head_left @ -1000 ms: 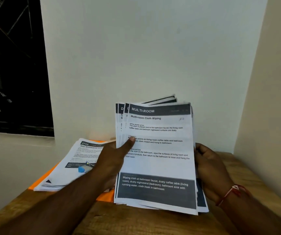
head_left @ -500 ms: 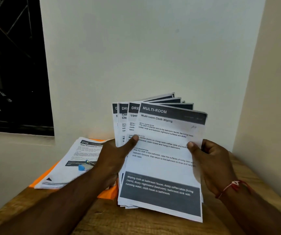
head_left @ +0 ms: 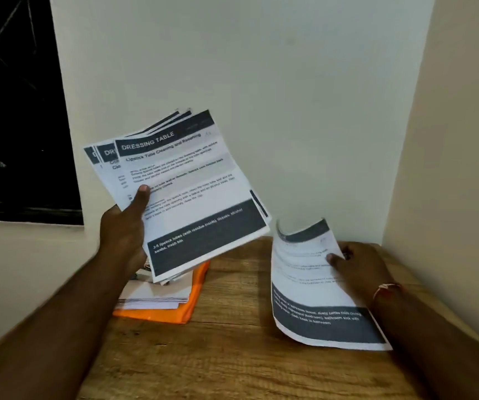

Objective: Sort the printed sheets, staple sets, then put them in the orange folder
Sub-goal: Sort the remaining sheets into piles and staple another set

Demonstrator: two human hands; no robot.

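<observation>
Printed sheets (head_left: pixel 192 197) are light, limp and slick on one another, so a pinch at a side edge, thumb on top and fingers beneath, should hold them best. Nearest, the right hand (head_left: pixel 359 267) pinches a single sheet (head_left: pixel 313 287) by its right edge, low over the wooden table (head_left: pixel 232 356), its top curling forward. Further back, an orange folder (head_left: pixel 195 293) lies under a pile of papers (head_left: pixel 157 295). Above it the raised left hand (head_left: pixel 122 235) clamps the fanned remainder, thumb (head_left: pixel 143 194) pressed on the front page.

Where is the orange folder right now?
Head view: the orange folder lies on the wooden table, left of centre, under a pile of sheets, just below the left hand.
</observation>
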